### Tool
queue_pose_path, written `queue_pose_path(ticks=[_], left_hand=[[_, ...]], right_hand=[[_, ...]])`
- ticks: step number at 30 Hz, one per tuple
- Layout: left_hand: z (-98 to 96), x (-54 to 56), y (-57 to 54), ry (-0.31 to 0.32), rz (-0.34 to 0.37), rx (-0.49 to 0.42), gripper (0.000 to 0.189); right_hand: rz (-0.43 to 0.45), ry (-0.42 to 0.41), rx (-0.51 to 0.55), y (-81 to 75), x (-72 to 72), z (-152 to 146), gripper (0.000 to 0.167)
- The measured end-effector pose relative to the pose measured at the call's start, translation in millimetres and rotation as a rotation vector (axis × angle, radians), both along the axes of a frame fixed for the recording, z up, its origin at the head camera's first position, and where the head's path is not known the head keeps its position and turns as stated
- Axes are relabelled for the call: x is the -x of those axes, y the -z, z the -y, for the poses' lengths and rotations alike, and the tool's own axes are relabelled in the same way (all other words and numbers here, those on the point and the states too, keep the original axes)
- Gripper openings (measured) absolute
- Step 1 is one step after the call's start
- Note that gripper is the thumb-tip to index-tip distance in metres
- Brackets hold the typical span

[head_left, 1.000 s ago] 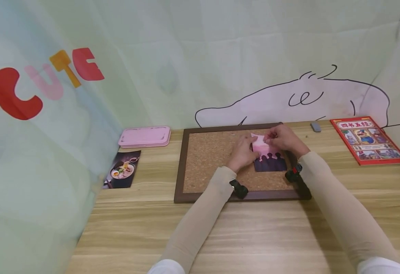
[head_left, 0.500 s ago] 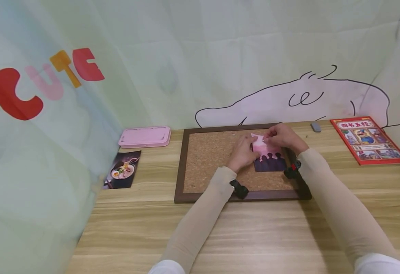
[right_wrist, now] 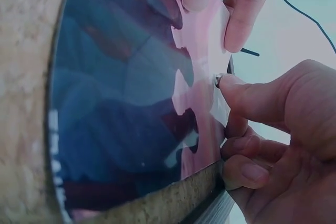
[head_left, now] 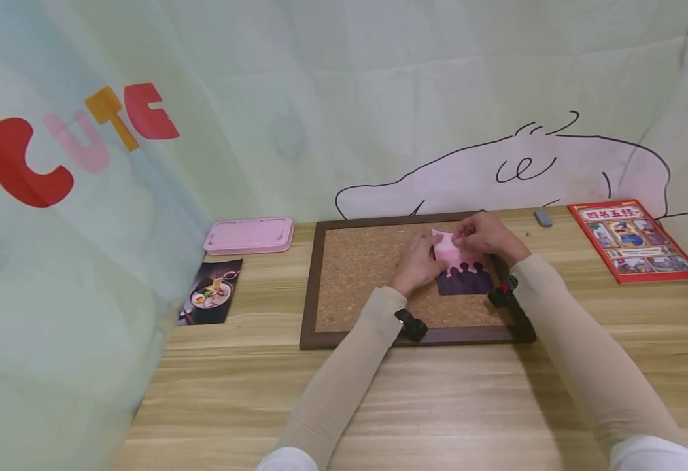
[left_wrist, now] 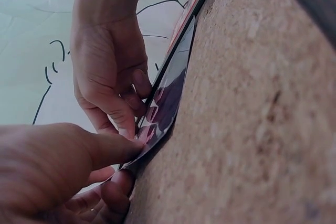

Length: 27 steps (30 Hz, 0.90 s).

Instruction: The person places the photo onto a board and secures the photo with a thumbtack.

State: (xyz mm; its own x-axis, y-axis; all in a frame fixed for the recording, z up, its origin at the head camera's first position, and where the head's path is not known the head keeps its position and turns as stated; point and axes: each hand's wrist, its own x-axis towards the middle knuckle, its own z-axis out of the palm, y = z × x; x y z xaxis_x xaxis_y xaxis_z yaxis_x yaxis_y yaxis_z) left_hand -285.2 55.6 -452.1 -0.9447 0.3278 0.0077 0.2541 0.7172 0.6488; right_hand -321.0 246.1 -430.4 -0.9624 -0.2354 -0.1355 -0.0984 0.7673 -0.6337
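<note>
A glossy photo (head_left: 465,281) with dark silhouettes against pink lies on the right part of a framed corkboard (head_left: 352,275). Along its left side my left hand (head_left: 420,261) holds it, thumb on the printed face and index finger near the top corner. My right hand (head_left: 485,234) is at the photo's pink upper part. Between its thumb and index finger it pinches a small silvery pin (right_wrist: 218,81), mostly covered by the fingertips, its tip at the photo's surface. In the left wrist view the photo bows up slightly from the cork.
A pink tin case (head_left: 250,235) stands at the back left, with a photo of a noodle bowl (head_left: 211,293) in front of it. Right of the board are a small grey eraser-like block (head_left: 543,218) and a red comic-style book (head_left: 635,242). A printed curtain (head_left: 297,98) hangs behind.
My right wrist has shifted very slightly to the left over the board. Both hands otherwise stay where they were on the photo.
</note>
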Motion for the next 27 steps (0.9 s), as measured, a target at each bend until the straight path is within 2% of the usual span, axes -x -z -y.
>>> queue_pose_path(ticks=[8, 27], left_hand=[[-0.6, -0.5, 1.2, 0.000, 0.005, 0.000, 0.060], [2.9, -0.4, 0.8, 0.025, -0.041, 0.012, 0.060]], right_hand=[[-0.001, 0.005, -0.028, -1.9, -0.9, -0.6, 0.022], [0.035, 0.067, -0.057, -6.6, 3.4, 3.6, 0.021]])
